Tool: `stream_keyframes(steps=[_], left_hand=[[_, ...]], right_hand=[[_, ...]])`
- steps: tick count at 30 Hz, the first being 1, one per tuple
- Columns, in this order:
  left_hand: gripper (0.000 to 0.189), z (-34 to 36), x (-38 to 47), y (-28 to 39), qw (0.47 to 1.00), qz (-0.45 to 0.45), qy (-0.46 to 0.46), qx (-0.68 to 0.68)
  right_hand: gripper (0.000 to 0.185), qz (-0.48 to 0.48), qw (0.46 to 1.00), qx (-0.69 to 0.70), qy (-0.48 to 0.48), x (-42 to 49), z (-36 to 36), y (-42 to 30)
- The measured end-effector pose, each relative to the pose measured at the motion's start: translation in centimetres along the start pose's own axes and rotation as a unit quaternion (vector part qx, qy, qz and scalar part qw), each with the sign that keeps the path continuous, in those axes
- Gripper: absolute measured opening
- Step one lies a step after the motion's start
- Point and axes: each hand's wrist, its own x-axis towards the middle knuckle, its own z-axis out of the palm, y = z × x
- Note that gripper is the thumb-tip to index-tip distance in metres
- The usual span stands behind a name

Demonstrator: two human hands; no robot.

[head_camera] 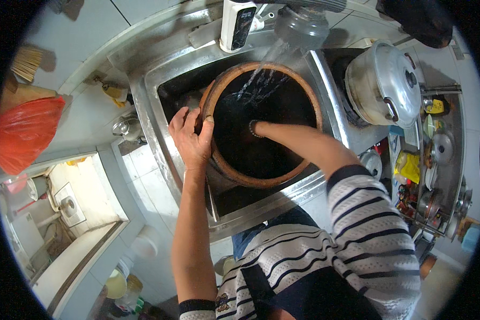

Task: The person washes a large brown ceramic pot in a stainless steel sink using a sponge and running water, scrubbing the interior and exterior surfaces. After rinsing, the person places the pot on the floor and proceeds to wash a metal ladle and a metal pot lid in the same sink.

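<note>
A large round clay pot (316,110) with a brown rim and a dark inside sits in a stainless steel sink (154,120). My left hand (192,136) grips its left rim, thumb over the top and fingers along the outer wall. My right forearm (304,140) reaches down into the pot; a beaded bracelet (253,129) shows at the wrist. The right hand itself is lost in the dark inside, so what it touches is hidden. Water streams (256,74) from above into the pot, its surface rippling on the far side.
A white AUX faucet unit (237,26) stands behind the sink. To the right, a lidded aluminium pot (384,84) rests on a stove. Cookware fills a rack (444,160) beyond it. A red plastic bag (30,134) hangs at left, above a kettle (129,127).
</note>
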Motion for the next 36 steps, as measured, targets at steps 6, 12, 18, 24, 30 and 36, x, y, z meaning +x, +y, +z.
stream_keyframes(steps=[6,12,18,24,30,36], left_hand=[[0.033,0.0,0.3,0.0,0.999,0.028,-0.002,0.015],[0.037,-0.2,0.2,-0.5,0.992,0.121,-0.024,-0.006],[0.041,-0.8,0.5,0.1,0.991,0.075,-0.085,0.077],[0.047,-1.1,1.2,1.7,0.967,-0.036,-0.176,0.181],[0.054,-0.2,2.3,0.7,0.97,-0.001,-0.185,0.16],[0.068,-0.2,3.3,-1.5,0.962,-0.017,-0.226,0.153]], right_hand=[[0.044,-0.344,0.847,0.333,0.233,-14.5,0.1,-6.8],[0.038,-0.274,0.75,0.082,0.596,-13.7,-2.0,-9.3],[0.038,0.044,0.777,-0.009,0.628,-17.7,-6.2,2.2],[0.039,0.103,0.795,0.198,0.564,-23.3,3.3,7.4],[0.052,-0.188,0.474,0.722,0.467,-21.2,14.2,6.4],[0.049,-0.145,0.61,0.466,0.624,-17.1,7.6,11.5]])
